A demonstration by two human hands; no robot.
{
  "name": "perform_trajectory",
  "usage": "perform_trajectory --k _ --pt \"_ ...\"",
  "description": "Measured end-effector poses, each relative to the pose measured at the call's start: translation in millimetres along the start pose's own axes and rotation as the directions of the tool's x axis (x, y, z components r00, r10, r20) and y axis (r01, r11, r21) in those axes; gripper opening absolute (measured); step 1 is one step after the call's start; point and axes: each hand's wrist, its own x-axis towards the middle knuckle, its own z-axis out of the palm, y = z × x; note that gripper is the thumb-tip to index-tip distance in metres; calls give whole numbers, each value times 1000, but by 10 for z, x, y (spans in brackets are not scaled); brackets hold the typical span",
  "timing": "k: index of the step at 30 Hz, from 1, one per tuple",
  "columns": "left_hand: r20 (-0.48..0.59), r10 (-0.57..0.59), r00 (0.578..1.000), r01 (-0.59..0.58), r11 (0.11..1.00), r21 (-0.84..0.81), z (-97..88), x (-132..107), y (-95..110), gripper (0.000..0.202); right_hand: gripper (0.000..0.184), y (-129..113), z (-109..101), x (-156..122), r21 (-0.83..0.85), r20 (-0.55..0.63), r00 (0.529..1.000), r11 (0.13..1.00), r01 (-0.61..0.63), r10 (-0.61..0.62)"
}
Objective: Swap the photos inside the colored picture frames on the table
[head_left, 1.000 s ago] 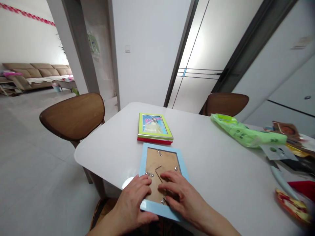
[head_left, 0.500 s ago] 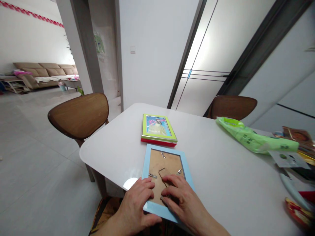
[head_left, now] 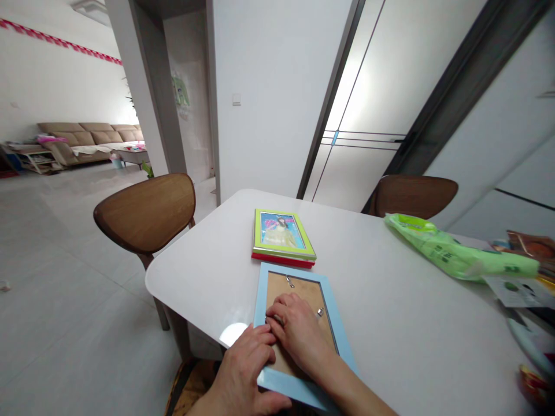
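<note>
A light blue picture frame (head_left: 339, 312) lies face down at the table's near edge, its brown backing board (head_left: 303, 289) showing. Metal clips sit along the board's sides, among them a top clip (head_left: 289, 282) and a right clip (head_left: 320, 312). My left hand (head_left: 248, 370) grips the lower left corner, fingers over the side and thumb by the bottom edge. My right hand (head_left: 297, 332) reaches across the board, its fingertips pinched at the left clip, which they mostly hide. Beneath that hand, the wire stand and the bottom clip are out of sight.
Just beyond lies a stack of frames, a lime green frame (head_left: 284, 252) with a picture over a red one (head_left: 284, 262). A green plastic bag (head_left: 459, 248) and assorted items lie on the right of the white table (head_left: 399, 335). Wooden chairs (head_left: 150, 211) stand around it.
My right hand has moved up and left, from the bottom clip to the left clip, covering the wire stand. My left hand keeps its hold on the corner. The view has tilted slightly.
</note>
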Motion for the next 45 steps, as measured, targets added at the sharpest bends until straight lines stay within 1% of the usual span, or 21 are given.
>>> perform_trajectory --k 4,6,8,13,16,19,21,23,26,29,32,35,37,38,40,41,43,44,45 --pt "13 3 1000 -3 999 32 27 -21 -19 40 12 -13 47 7 -32 -53 997 998 -52 50" --pt "15 8 1000 -9 999 44 40 -38 -30 40 13 28 33 25 -20 -57 997 998 -61 60" --pt "4 26 1000 -26 999 43 47 -54 -45 41 14 123 -3 72 -20 -66 995 997 -79 78" --pt "-49 49 998 -48 999 16 49 -71 -84 43 24 448 -63 269 -90 -132 976 979 -184 171" --pt "-61 41 997 -40 999 12 55 -65 -95 42 25 533 -24 350 -117 -150 974 975 -190 172" --pt "-53 31 998 -31 1000 1 61 -55 -86 42 25 531 20 381 -123 -151 976 977 -176 157" --pt "-39 18 999 -19 1000 -10 56 -46 -68 42 25 507 12 365 -118 -144 979 980 -163 145" --pt "-22 -1 1000 1 1000 -15 43 -35 -43 40 28 468 -39 295 -109 -144 981 983 -147 131" --pt "-11 -23 1000 23 999 -30 23 -23 -6 38 32 389 -174 62 -77 -129 985 989 -128 117" --pt "10 -38 999 38 999 -32 26 -23 20 39 30 317 -284 -242 -52 -29 988 987 -154 153" --pt "37 -81 996 83 996 -36 38 -27 43 40 36 290 -303 -449 -59 39 985 985 -163 166" --pt "42 -167 985 172 973 -157 10 -4 71 46 36 306 -300 -494 -28 34 984 984 -177 177" --pt "17 -276 961 270 920 -283 -31 44 86 47 34 310 -333 -469 -12 30 980 981 -195 195" --pt "-1 -352 936 330 878 -347 -50 79 91 46 33 298 -360 -449 -12 27 979 980 -201 201" --pt "-34 -500 865 425 767 -482 -75 165 91 43 32 235 -421 -404 -18 17 978 978 -206 206" --pt "-25 -556 831 447 693 -566 -80 212 86 42 31 183 -448 -380 -17 6 979 979 -203 203" --pt "51 -631 774 458 503 -733 -86 294 66 41 31 61 -483 -331 8 -16 984 984 -178 178" --pt "96 -646 757 453 414 -790 -95 322 50 40 30 6 -491 -308 34 -24 988 988 -153 154" --pt "134 -657 742 453 344 -822 -115 336 27 39 29 -32 -494 -289 68 -32 992 990 -122 125"
